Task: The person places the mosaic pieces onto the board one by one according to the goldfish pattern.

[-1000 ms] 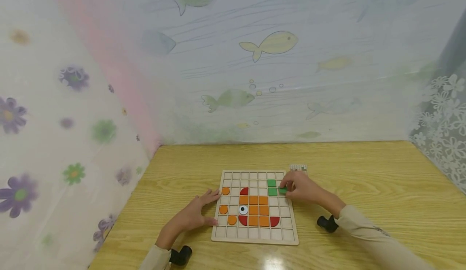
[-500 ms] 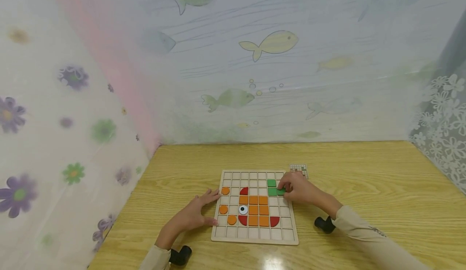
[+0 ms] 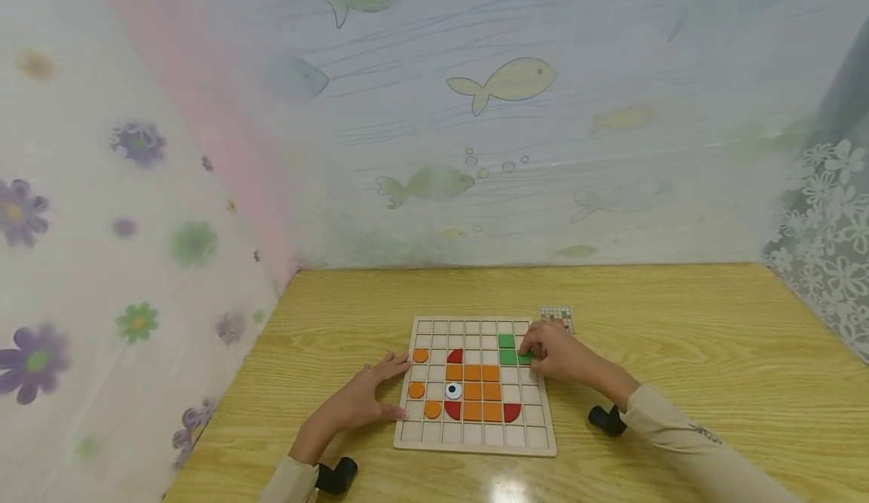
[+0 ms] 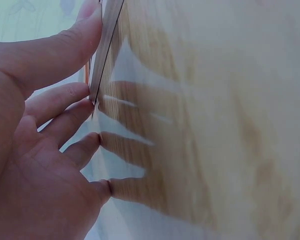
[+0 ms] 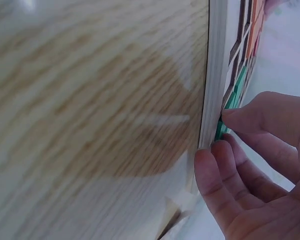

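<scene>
A wooden grid board lies on the table, its cells partly filled with coloured tiles. My right hand pinches a green square tile at the board's right side. In the right wrist view the thumb rests on that green tile, level with the cells. Two more green squares sit just left of it. Several orange squares, red quarter-round tiles, a white eye disc and orange discs fill other cells. My left hand, fingers spread, touches the board's left edge.
A small printed card with a grid picture lies behind my right hand, which partly covers it. The wooden table meets a fish-patterned wall at the back. Black devices hang at both wrists.
The pinched green tile has gone from a tilt to lying flat beside the other greens. My right hand shifted a little left, then slightly back. The left hand stays put.
</scene>
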A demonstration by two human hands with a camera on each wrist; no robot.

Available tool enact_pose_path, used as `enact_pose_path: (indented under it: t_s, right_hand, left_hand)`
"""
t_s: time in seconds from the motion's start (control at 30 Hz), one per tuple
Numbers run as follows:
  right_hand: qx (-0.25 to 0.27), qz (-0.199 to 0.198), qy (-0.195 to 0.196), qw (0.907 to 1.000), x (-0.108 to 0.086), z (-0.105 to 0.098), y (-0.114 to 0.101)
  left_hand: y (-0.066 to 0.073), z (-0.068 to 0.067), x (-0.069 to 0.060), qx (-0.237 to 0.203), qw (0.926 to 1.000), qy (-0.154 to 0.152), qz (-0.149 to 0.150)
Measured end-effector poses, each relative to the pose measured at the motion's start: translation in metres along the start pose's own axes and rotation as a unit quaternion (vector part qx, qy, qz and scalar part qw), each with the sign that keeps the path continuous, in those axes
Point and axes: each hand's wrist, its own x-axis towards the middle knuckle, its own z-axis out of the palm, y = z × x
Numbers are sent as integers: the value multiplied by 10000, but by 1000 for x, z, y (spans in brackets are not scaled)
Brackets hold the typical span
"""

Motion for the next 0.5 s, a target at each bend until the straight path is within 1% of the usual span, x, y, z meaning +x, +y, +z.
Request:
enact_pose_path:
  t_s: [0.17,0.33,0.4,0.47,0.5]
  right_hand:
    - [-67,89,-7,9999,-3,-2,1]
    - [-119,-41,9,9999,-8,-4,1]
    - [-102,-69,-42,9999,-13,-7,1]
    - [-53,-59,-93,9999,-19,-12,0]
    - [-30,-60,-109,9999,-22,-15,0]
  left_hand:
    - [1,0,2,-21,10000,-33,10]
    - [1,-1,2,-11,10000,-53,-17]
    - [0,0,2,-9,10000,-39,-39]
    - [-1,0,1,-10,9999,115,-98]
    - [-1,-1,0,-39,9995,262,-167]
